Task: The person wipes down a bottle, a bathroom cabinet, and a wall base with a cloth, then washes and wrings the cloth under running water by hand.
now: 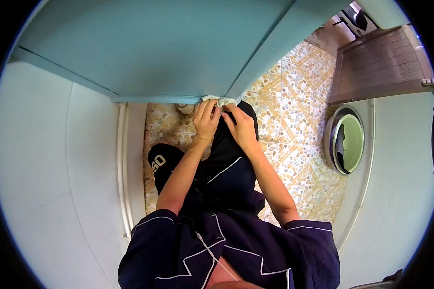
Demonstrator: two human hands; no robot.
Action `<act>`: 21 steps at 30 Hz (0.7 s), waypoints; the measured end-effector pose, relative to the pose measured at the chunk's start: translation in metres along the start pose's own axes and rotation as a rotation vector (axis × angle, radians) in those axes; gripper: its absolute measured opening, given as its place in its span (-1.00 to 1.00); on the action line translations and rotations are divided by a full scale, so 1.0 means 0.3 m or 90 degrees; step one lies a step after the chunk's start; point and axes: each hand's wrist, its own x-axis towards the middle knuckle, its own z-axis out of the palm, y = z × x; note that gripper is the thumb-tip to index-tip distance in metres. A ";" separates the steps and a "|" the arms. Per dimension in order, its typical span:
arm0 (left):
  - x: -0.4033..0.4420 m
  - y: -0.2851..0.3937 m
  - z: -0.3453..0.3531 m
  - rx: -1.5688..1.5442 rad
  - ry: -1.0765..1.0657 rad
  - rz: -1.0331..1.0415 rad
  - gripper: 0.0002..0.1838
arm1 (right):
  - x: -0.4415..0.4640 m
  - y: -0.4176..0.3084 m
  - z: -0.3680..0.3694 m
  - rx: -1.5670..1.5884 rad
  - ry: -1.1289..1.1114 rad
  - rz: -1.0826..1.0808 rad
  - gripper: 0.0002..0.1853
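Both hands are side by side at the lower edge of a blue-green panel [154, 53]. My left hand [206, 119] presses its fingers on a pale, crumpled cloth [225, 101] against that edge. On the cloth's right part lie the fingers of my right hand [241, 126], its thumb held a little apart. The cloth is bunched along the panel's lower rim, and the fingers partly cover it. Beneath the hands are my dark-clad legs, one knee under the right hand.
A pebble-patterned tile floor [294, 120] spreads below. At the right, a green basin [354, 144] with a dark item in it leans by the wall. Above it is a brown door [381, 65]. White pipes [123, 168] run along the left wall. A small round object [184, 109] is under the panel.
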 end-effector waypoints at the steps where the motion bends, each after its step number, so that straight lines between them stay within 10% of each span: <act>1: 0.002 0.008 0.003 -0.016 0.005 0.007 -0.74 | -0.001 0.004 -0.013 -0.003 0.000 0.007 -0.76; 21: 0.039 0.024 -0.029 -0.030 -0.122 0.084 -0.76 | -0.003 0.042 0.026 0.007 0.096 0.074 -0.79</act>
